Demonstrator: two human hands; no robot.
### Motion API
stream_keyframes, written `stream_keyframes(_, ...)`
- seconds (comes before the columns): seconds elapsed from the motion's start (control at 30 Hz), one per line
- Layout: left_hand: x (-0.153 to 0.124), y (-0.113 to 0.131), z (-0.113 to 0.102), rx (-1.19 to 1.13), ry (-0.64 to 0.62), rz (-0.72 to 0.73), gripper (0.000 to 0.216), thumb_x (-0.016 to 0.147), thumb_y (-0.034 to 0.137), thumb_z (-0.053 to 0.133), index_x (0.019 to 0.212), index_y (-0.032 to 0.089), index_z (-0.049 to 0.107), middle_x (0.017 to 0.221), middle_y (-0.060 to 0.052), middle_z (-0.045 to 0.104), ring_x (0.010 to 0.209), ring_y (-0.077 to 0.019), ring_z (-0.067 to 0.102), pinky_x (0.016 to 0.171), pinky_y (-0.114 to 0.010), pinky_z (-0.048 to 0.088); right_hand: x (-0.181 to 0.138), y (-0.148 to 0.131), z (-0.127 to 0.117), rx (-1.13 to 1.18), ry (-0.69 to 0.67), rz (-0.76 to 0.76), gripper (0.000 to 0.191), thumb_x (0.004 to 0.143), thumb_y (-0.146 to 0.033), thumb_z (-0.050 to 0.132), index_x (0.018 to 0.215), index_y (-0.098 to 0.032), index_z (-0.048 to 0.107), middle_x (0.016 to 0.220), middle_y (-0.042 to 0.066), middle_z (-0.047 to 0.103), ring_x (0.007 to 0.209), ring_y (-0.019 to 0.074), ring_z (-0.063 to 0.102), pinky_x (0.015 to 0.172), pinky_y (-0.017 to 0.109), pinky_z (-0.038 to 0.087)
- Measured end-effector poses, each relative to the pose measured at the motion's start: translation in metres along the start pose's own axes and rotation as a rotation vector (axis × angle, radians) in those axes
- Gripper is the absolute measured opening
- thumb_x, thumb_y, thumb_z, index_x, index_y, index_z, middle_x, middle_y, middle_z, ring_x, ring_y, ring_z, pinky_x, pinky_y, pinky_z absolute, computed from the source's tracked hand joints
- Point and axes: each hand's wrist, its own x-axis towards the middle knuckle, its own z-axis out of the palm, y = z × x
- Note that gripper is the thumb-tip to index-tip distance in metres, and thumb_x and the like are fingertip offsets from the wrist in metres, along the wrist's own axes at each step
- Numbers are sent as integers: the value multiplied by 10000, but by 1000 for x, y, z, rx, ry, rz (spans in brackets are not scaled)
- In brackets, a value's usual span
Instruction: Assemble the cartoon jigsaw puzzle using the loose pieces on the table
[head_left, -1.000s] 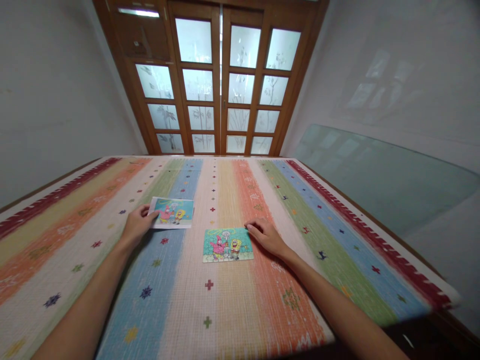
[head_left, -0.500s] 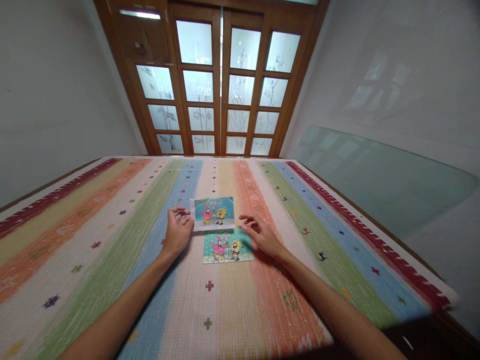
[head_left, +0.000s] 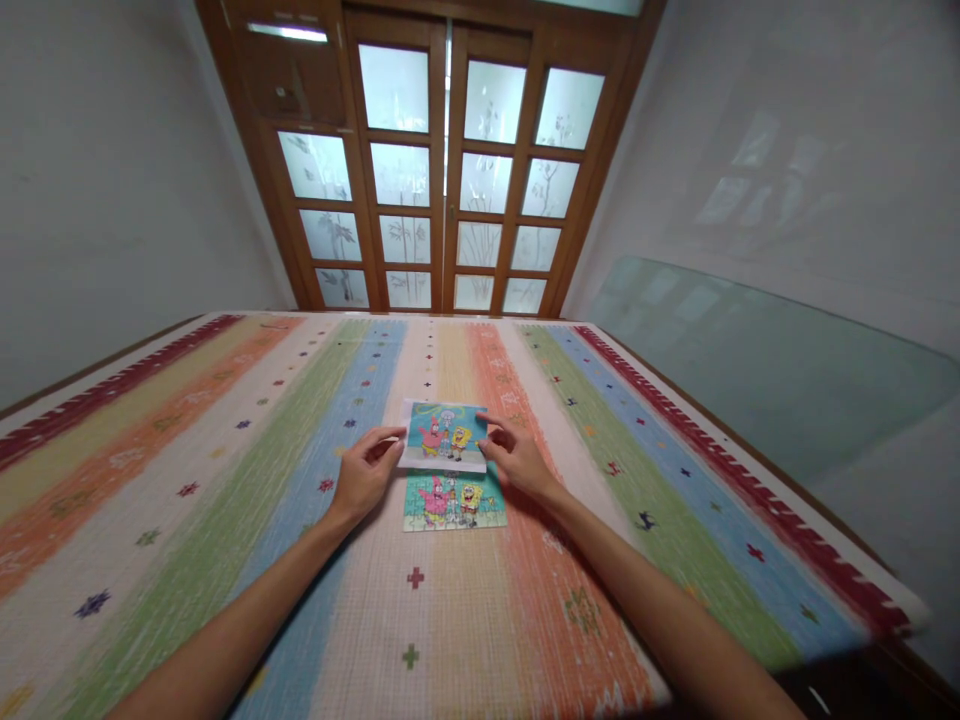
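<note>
A printed picture card with a white margin shows a pink starfish figure, a yellow sponge figure and a third figure on blue. My left hand pinches its left edge between thumb and fingers. At the opposite edge, my right hand has its thumb and fingers closed on the card, with the index finger along the upper right corner. Just below the card lies a jigsaw puzzle of the same scene, its pieces joined. The card covers the puzzle's top part.
A striped tablecloth with small woven motifs covers the table. Beyond the far edge stand wooden doors with frosted panes. A pale green glass panel leans by the right wall, and white walls rise on both sides.
The card has shifted to the right and slightly nearer, covering more of the puzzle's top. My right hand has closed on its right edge, where it was apart before.
</note>
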Motion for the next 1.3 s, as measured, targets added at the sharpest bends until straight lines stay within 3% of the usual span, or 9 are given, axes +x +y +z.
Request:
stream_keyframes(0.17,3,-2,6,-9,-3,0,389,796,503,732,989,167,757,1041,-110,736,874,-246,722,832,-361,614,-4,4,2,-5,149,-17,379,834,-374,663,1151,-177,731,859,77,738,730,207,661,660,330,542)
stream_keyframes(0.37,3,-3,8,-2,-40,33,361,779,452,745,1003,170,762,1041,-107,739,873,-238,722,853,-375,620,-2,1,-3,-155,267,-88,294,864,-395,648,1037,-197,778,955,99,776,802,229,692,777,380,577)
stream_keyframes(0.5,12,-6,7,78,-101,114,357,826,448,683,1041,171,753,1083,-116,732,898,-230,720,869,-383,619,-1,5,-7,-149,190,-63,369,866,-394,640,1151,-188,755,1026,110,766,798,217,694,749,368,591)
stream_keyframes(0.73,27,-10,7,231,-165,195,314,856,401,629,1039,181,756,1091,-112,733,961,-254,701,950,-431,570,2,15,-14,-218,146,-73,290,871,-355,641,1087,-206,766,1069,109,766,844,225,710,819,394,590)
stream_keyframes(0.97,24,-22,9,464,-199,241,270,881,331,606,1064,208,761,1087,-112,731,1066,-310,618,1025,-516,447,2,24,-15,-321,76,-92,269,857,-236,654,1091,-188,778,1282,160,680,1044,268,680,938,475,550)
stream_keyframes(1.1,25,-29,9,562,-224,235,276,898,313,576,1075,214,762,1093,-128,722,1096,-344,581,995,-553,431,2,24,-17,-521,-11,-120,189,876,-200,648,958,-217,817,1228,131,720,1166,309,609,1043,552,452)
stream_keyframes(1.3,24,-35,13,657,-254,249,315,944,255,500,1131,219,750,1218,-153,679,1225,-377,506,1024,-578,403,0,23,-19,-604,-101,-152,267,930,-180,575,1044,-232,810,1224,107,747,1142,302,618,1021,546,441)
